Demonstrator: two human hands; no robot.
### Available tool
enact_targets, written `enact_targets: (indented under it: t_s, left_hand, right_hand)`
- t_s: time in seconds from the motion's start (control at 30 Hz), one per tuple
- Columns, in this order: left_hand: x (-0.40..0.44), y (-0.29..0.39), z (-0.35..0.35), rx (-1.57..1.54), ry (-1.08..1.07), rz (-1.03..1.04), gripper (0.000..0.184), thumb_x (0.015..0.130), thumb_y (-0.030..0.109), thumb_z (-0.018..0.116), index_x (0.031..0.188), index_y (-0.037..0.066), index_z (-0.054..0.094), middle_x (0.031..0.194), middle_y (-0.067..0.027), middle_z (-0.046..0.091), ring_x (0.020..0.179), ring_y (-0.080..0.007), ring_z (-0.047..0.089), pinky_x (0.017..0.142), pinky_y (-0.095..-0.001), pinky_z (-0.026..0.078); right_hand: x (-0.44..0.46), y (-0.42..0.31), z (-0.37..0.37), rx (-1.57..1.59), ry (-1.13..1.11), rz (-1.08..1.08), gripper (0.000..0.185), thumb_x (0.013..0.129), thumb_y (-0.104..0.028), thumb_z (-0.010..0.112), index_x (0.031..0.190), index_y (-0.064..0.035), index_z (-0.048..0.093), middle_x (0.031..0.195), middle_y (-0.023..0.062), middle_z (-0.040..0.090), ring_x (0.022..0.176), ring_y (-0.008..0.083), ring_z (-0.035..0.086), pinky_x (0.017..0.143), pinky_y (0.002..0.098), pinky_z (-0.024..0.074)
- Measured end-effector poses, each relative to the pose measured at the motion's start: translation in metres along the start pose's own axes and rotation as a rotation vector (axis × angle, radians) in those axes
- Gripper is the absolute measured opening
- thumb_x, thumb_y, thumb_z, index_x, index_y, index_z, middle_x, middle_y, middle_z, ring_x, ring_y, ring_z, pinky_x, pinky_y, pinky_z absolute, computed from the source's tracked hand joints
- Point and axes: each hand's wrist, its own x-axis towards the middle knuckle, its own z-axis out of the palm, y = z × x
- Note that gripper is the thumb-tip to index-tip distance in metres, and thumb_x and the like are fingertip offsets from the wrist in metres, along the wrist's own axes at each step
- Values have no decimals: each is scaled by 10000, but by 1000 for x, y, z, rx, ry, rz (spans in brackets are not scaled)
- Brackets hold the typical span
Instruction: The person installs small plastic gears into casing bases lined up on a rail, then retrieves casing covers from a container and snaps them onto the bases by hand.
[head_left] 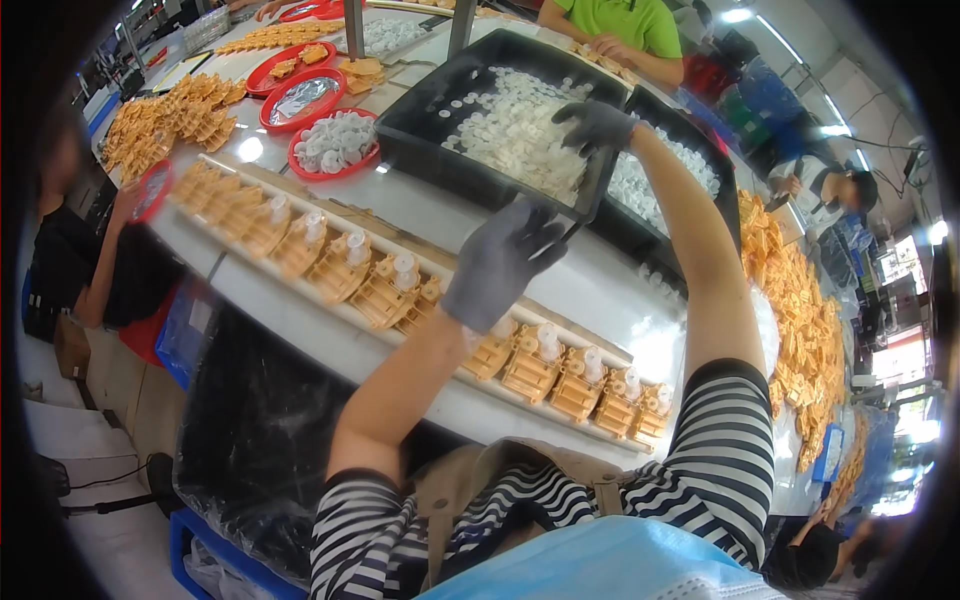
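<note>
My right hand [597, 128], in a grey glove, hovers over the black tray [420, 157] of small whitish discs [530, 125]. Its fingers are apart, with nothing visible in them. My left hand [503, 262], gloved alike, is in front of the tray's near corner with fingers spread; I see nothing in it, and whether it touches the rim is unclear. Below it runs a long pale rack [230, 212] of orange plastic housings [338, 272]. Clear-white plastic pieces [404, 270] stand on several housings at both ends; my left hand and forearm hide the middle.
A second black bin of white parts [660, 180] adjoins the tray. Red bowls [300, 100] and a heap of orange parts [165, 125] lie left; another orange heap [790, 310] lies right. A person in green [630, 35] sits opposite; another person's hand [125, 205] is at left.
</note>
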Motion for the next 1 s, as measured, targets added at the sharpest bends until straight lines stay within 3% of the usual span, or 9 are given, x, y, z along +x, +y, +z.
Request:
enact_targets:
  t_s: [0.23,0.3,0.37,0.47,0.53,0.63,0.73,0.83,1.0]
  left_hand:
    - [41,0,6,-66,100,53,243,960,184,485,1137,23,522,1060,-138,596,993,-317,603,916,-477,491]
    - [68,3,-1,4,184,89,323,955,273,493,1172,35,509,1061,-143,585,1019,-335,583,942,-512,458]
    - [87,7,6,1,288,104,413,944,366,493,1216,55,487,1088,-152,566,1066,-351,555,974,-547,414]
    - [105,8,21,-118,375,117,532,924,483,473,1287,95,441,1172,-167,517,1156,-379,502,1025,-590,331]
    - [119,1,15,-199,301,159,575,915,522,455,1323,119,412,1237,-175,473,1200,-403,468,1053,-609,276]
    - [132,3,2,-200,-136,138,554,920,481,461,1328,114,389,1295,-171,436,1205,-421,467,1022,-604,339]
    - [133,-1,13,-187,111,256,476,929,425,455,1281,106,432,1240,-168,498,1176,-377,504,988,-575,415]
    - [141,4,10,-346,178,231,373,949,360,436,1207,96,489,1163,-182,543,1134,-333,540,960,-545,469]
    - [132,9,-10,-304,78,262,310,962,299,429,1144,74,539,1148,-159,556,1104,-311,546,971,-550,466]
  right_hand:
    - [-13,-10,4,8,-1,-77,395,794,-66,670,1178,-20,591,1115,94,578,838,160,645,686,272,582]
    - [-27,-24,6,86,51,-79,397,779,-38,668,1173,-40,616,1121,103,597,848,171,648,691,285,585]
    - [-30,-26,0,-55,19,-290,388,782,-60,670,1165,-30,615,1150,113,581,873,165,638,710,262,584]
    - [-48,-57,6,-76,-42,-328,401,797,-124,684,1178,-28,606,1151,108,597,978,186,619,875,317,543]
    - [-66,-88,22,111,-94,-131,405,804,-140,692,1186,-36,605,1141,93,608,1045,189,599,935,360,508]
    - [-63,-98,30,-73,-138,-179,401,844,-222,665,1197,-41,605,1106,69,627,1043,168,589,856,330,522]
    - [-60,-107,32,-69,-150,-127,385,889,-260,616,1192,-24,595,1047,65,620,927,142,604,768,285,552]
    - [-51,-106,25,25,-143,-147,359,912,-234,599,1195,-14,577,1024,64,586,892,111,608,758,279,569]
    - [-48,-92,24,242,-27,-227,315,907,-177,608,1160,11,587,1016,64,588,832,112,607,767,268,561]
